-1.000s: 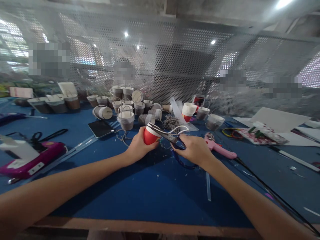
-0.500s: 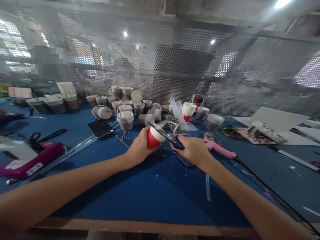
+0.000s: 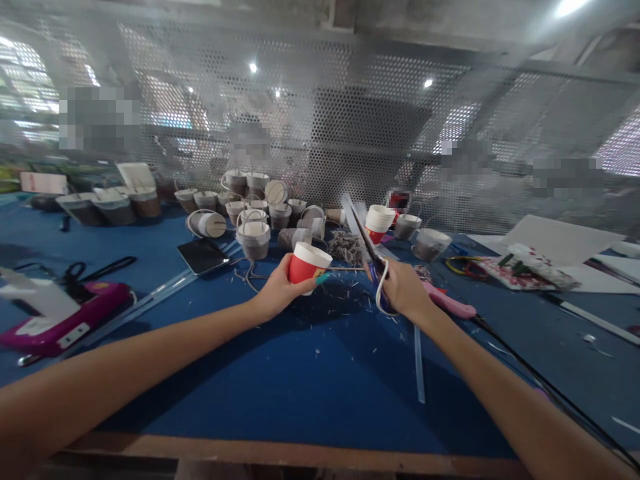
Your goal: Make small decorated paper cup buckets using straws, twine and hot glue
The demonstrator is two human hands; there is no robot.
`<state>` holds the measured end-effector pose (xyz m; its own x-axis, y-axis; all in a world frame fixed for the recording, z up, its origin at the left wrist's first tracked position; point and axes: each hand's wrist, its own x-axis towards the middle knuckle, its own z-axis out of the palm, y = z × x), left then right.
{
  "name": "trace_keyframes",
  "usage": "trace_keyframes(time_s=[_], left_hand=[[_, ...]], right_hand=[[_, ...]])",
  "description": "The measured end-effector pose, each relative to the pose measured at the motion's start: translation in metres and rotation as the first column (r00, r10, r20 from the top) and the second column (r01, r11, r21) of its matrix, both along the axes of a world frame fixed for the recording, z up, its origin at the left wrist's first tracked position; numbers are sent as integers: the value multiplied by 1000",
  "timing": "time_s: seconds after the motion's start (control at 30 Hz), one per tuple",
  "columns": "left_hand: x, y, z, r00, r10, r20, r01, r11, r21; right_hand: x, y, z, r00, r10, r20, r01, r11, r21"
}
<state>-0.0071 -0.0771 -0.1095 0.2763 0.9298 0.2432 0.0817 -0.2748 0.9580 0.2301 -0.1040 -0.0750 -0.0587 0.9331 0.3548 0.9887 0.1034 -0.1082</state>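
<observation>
My left hand (image 3: 273, 293) is closed around a red and white paper cup (image 3: 303, 267), its open mouth facing up and its thumb with a green nail on the front. In my right hand (image 3: 405, 290) is a pair of scissors (image 3: 369, 241), the blades pointing up and away, apart from the cup. A thin white loop (image 3: 379, 297), like a strip of cup rim, hangs at the fingers of that hand. Behind the scissors stands a stack of paper cups (image 3: 379, 219). A pile of grey twine (image 3: 345, 249) lies beyond the held cup.
Several grey-wrapped small buckets (image 3: 254, 240) with handles crowd the back. A dark phone (image 3: 203, 257) lies left. The pink glue gun (image 3: 453, 305) is beside my right hand, its cord running to the front right. A purple power strip (image 3: 75, 320) sits far left. White scraps dot the blue tabletop (image 3: 300, 393).
The scissors have left the cup's rim and swung right, pointing upward. The cup now stands more upright in my left hand. A white loop now hangs by my right hand.
</observation>
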Motion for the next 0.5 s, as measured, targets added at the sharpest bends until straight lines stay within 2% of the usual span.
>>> trace_keyframes(time_s=[0.1, 0.17, 0.23, 0.4, 0.5], left_hand=[[-1, 0, 0, 997, -44, 58, 45, 999, 0], [-2, 2, -2, 995, -49, 89, 47, 998, 32], [-2, 4, -4, 994, -40, 99, 34, 997, 66], [-1, 9, -11, 998, -1, 61, -8, 989, 148], [-1, 9, -14, 999, 36, 27, -41, 972, 231]], right_hand=[[-4, -6, 6, 978, -178, 112, 178, 984, 16], [-6, -8, 9, 969, -209, 130, 206, 978, 34], [-6, -9, 10, 980, -179, 90, 175, 983, 49], [-10, -12, 7, 992, 48, -113, -48, 999, 5], [-16, -16, 5, 989, 91, -115, -99, 993, -66]])
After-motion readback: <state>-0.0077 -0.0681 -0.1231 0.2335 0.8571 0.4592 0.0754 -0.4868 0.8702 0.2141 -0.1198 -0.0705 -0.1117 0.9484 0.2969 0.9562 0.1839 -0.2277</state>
